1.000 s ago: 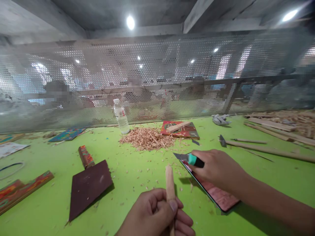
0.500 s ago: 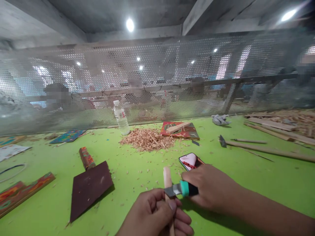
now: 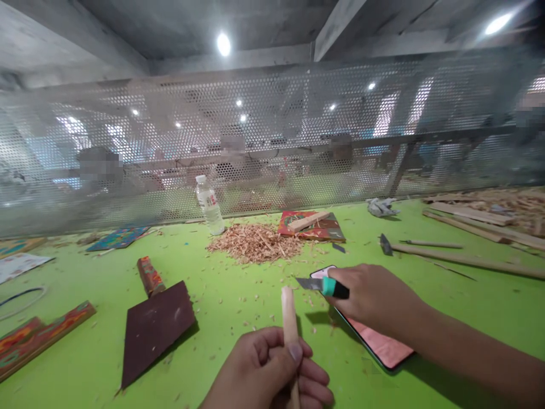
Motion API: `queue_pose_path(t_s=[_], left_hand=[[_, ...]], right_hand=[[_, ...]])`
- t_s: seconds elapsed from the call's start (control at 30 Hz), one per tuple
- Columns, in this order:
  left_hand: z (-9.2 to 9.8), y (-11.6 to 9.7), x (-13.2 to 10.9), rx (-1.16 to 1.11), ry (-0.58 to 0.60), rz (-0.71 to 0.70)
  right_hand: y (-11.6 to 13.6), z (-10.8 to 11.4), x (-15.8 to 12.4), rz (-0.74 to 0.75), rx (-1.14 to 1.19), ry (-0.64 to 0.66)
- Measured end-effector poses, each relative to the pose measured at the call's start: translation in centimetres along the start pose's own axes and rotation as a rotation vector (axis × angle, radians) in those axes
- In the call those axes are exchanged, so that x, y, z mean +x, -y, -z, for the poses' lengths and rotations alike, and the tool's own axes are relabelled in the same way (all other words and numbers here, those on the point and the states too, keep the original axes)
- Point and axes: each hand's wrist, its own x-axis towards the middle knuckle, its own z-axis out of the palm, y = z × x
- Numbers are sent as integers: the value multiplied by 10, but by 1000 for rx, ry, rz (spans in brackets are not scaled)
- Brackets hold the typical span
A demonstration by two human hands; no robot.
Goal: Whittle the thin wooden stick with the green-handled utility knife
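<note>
My left hand (image 3: 272,372) is closed round a pale wooden stick (image 3: 289,315) that points up and away from me, its rounded tip free. My right hand (image 3: 374,298) grips a utility knife (image 3: 323,285) with a teal and black handle; its blade points left and sits a little beyond and right of the stick's tip, not touching it. Under my right hand a phone (image 3: 374,343) lies on the green table (image 3: 489,295).
A heap of wood shavings (image 3: 255,242) lies ahead, with a water bottle (image 3: 209,204) behind it and a painted board (image 3: 313,224) to its right. A dark sandpaper sheet (image 3: 155,326) and painted blocks lie left. Wooden sticks (image 3: 468,258) lie right. A perforated metal screen (image 3: 272,142) backs the table.
The knife was drawn back against the stick near my left thumb half a second ago; now my right hand has pushed it forward past the tip, covering the phone again.
</note>
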Motion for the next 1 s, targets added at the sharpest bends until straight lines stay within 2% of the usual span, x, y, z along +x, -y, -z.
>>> queue_pose_path(t_s=[0.2,0.47,0.6,0.8,1.0], left_hand=[[-4,1,1,29,-1,-9],[-6,-2,-3,104,16,-28],[-3,1,-1,51,0,-34],[0,1,-2,80,72,-11],[1,1,-1,-34,60,-56]], right_hand=[[20,-5,-10,206,84,100],[20,-2,-8,256,22,74],[12,-6,4,211,-20,6],[-19,1,27,-9,-26,-172],[-22,6,27,16,111,-176]])
